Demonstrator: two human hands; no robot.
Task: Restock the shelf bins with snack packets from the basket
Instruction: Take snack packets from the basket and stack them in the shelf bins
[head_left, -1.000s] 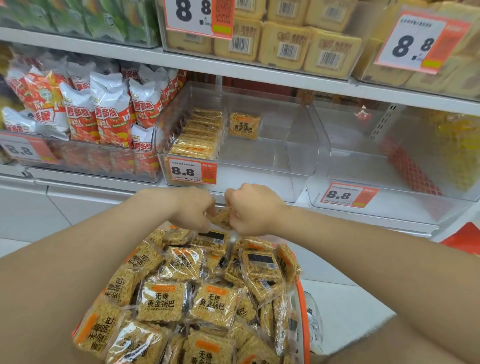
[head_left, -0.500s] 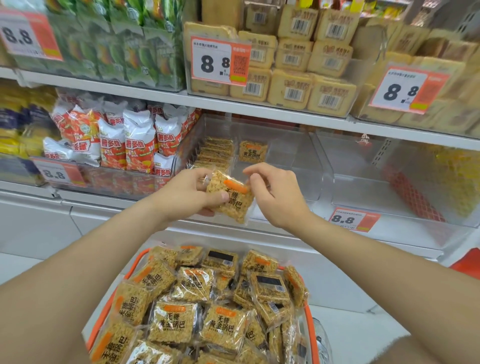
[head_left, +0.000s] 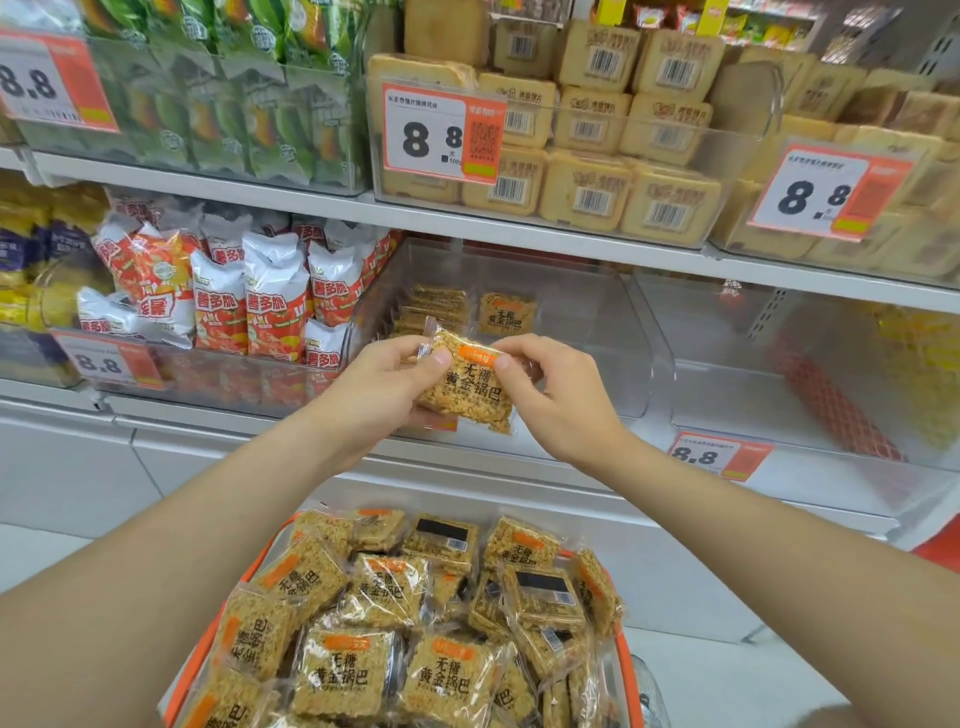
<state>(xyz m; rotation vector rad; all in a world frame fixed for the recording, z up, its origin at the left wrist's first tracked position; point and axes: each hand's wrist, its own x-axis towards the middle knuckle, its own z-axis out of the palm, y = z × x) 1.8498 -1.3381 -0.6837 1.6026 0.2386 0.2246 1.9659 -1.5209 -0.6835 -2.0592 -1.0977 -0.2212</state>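
I hold one golden rice-crisp snack packet (head_left: 467, 384) with an orange label between both hands, in front of a clear shelf bin (head_left: 587, 332). My left hand (head_left: 384, 384) grips its left edge, and my right hand (head_left: 556, 395) pinches its right top corner. Inside the bin a row of the same packets (head_left: 431, 312) stands at the left, with one more packet (head_left: 506, 313) behind. Below, an orange basket (head_left: 626, 670) is heaped with several identical packets (head_left: 441, 675).
A second clear bin (head_left: 789, 374) to the right holds nothing. Red-and-white chip bags (head_left: 244, 306) fill the bin to the left. The shelf above carries yellow cake packs (head_left: 597, 192) and green bags (head_left: 234, 104). Price tags (head_left: 444, 132) hang on the bin fronts.
Both hands lifted one packet out of the basket and raised it toward the middle bin. The camera tilted up, and the packet now faces me with its label upright.
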